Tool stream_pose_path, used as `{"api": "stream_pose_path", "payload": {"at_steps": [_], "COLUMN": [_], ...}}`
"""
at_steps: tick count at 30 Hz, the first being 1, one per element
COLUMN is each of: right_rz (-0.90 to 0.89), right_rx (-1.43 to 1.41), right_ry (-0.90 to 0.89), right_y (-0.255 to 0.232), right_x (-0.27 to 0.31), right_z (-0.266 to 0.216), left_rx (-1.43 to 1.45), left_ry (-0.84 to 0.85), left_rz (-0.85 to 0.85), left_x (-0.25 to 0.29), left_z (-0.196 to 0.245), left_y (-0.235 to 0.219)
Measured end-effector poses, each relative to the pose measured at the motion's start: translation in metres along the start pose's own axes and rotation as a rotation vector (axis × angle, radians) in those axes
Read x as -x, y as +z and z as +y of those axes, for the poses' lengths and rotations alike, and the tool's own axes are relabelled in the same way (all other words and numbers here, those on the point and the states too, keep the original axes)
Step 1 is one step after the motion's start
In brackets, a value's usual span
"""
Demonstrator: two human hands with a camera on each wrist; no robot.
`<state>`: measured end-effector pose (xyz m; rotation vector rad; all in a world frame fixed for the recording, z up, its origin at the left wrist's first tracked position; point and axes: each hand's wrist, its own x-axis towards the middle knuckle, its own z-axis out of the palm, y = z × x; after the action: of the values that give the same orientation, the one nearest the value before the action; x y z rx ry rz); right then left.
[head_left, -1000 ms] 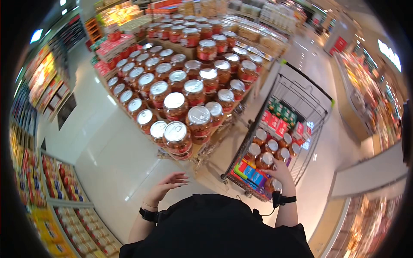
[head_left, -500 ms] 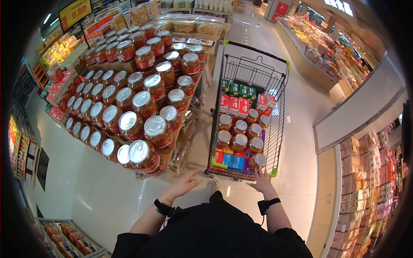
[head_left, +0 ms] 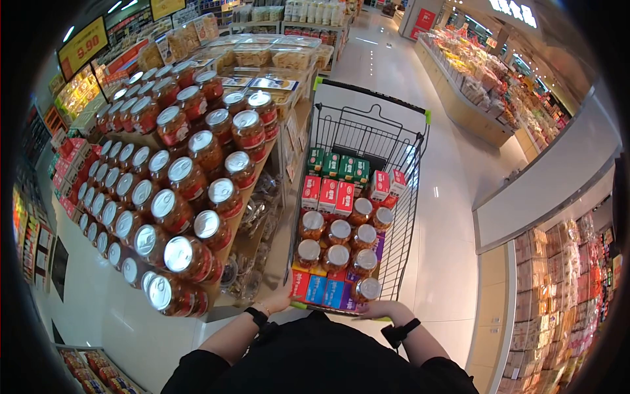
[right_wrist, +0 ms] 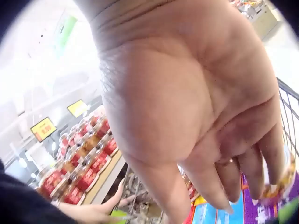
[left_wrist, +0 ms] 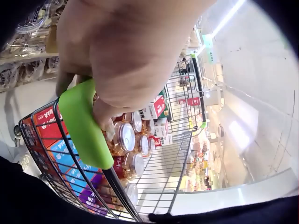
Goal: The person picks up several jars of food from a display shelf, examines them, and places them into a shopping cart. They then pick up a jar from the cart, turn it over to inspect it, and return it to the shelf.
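Setting: supermarket aisle with a pale glossy floor [head_left: 453,217], shelves of packaged goods far right, a price sign [head_left: 82,47] far left
Display: stacked tiers of foil-lidded jars [head_left: 177,197] on the left, just beside the cart
Cart: wire shopping cart [head_left: 394,141] stands near centre, nose pointing far down the aisle; inside it, more jars [head_left: 338,243] in the middle, red and green cartons [head_left: 331,184] at the far end, blue and purple boxes [head_left: 321,289] at the near end
Left hand [head_left: 279,302]: at the near-left end of the cart; the left wrist view shows its fingers curled round the green handle grip [left_wrist: 86,126]
Right hand [head_left: 374,308]: at the near-right end of the handle; fingers loosely bent in the right wrist view, and I cannot tell whether they clasp the bar or only rest on it
Step in hand: taking hold of the loaded cart, judged from both hands at the handle
Next move calls for: a firm hold with the right hand as well, then an even push from both sides so that the cart rolls straight and clears the jar display on its left
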<state>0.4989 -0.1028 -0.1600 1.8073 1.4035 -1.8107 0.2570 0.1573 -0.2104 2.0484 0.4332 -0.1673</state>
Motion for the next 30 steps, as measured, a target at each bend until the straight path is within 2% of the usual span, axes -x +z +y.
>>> {"api": "stream_pose_path", "payload": {"at_steps": [1, 3, 4, 5, 6, 7, 9, 10, 11, 12, 13, 15, 17, 19, 20, 23, 24, 27, 28, 30], "right_rz": [0.428, 0.610, 0.810, 0.749, 0.734, 0.719, 0.360, 0.385, 0.415, 0.326, 0.240, 0.245, 0.272, 0.283, 0.295, 0.218, 0.249, 0.285, 0.274, 0.295], "right_rx": [-0.250, -0.171, -0.157, -0.103, -0.156, -0.207, 0.146, 0.189, 0.231, 0.273, 0.313, 0.341, 0.292, 0.242, 0.293, 0.404, 0.390, 0.342, 0.295, 0.315], "right_ry": [-0.060, 0.041, 0.160, 0.178, 0.210, 0.244, 0.090, 0.188, 0.289, 0.390, 0.493, 0.493, 0.536, 0.538, 0.527, 0.451, 0.429, 0.416, 0.393, 0.382], "right_y": [-0.006, -0.060, -0.055, -0.054, -0.060, -0.065, -0.042, -0.049, -0.052, -0.059, -0.065, -0.070, -0.079, -0.073, -0.071, -0.068, -0.070, -0.077, -0.087, -0.088], "right_x": [0.021, 0.051, 0.017, -0.010, -0.016, -0.022, -0.102, -0.088, -0.068, -0.066, -0.071, -0.067, -0.058, -0.077, -0.085, -0.112, -0.111, -0.099, -0.080, -0.079], "right_z": [0.004, -0.010, 0.030, 0.069, 0.068, 0.066, 0.132, 0.110, 0.090, 0.081, 0.076, 0.071, 0.063, 0.086, 0.092, 0.119, 0.121, 0.117, 0.099, 0.102], "left_rx": [-0.008, -0.088, -0.082, -0.073, -0.076, -0.079, -0.046, -0.044, -0.079, -0.118, -0.124, -0.074, -0.036, -0.039, -0.035, -0.077, -0.079, -0.051, -0.062, -0.081], "left_ry": [-0.047, -0.032, -0.059, -0.093, -0.109, -0.151, -0.170, -0.204, -0.113, -0.020, -0.042, -0.183, -0.165, -0.159, -0.248, -0.198, -0.203, -0.161, -0.196, -0.202], "left_rz": [-0.041, 0.009, -0.029, -0.060, -0.025, 0.003, -0.037, -0.011, 0.036, 0.079, 0.096, -0.009, 0.059, 0.023, -0.044, 0.032, 0.045, -0.003, -0.044, -0.087], "left_x": [-0.006, -0.010, -0.012, -0.010, -0.011, -0.011, -0.018, -0.020, -0.023, -0.026, -0.029, -0.031, -0.033, -0.039, -0.039, -0.044, -0.045, -0.049, -0.050, -0.056], "left_z": [0.002, 0.017, 0.022, 0.023, 0.003, 0.003, 0.013, 0.012, 0.008, 0.006, 0.015, 0.029, 0.020, 0.021, 0.045, 0.028, 0.025, 0.021, 0.023, 0.020], "left_y": [-0.002, -0.009, -0.011, -0.012, -0.001, -0.004, -0.004, -0.003, 0.001, 0.002, -0.003, -0.013, -0.005, -0.008, -0.024, -0.011, -0.010, -0.012, -0.015, -0.016]}}
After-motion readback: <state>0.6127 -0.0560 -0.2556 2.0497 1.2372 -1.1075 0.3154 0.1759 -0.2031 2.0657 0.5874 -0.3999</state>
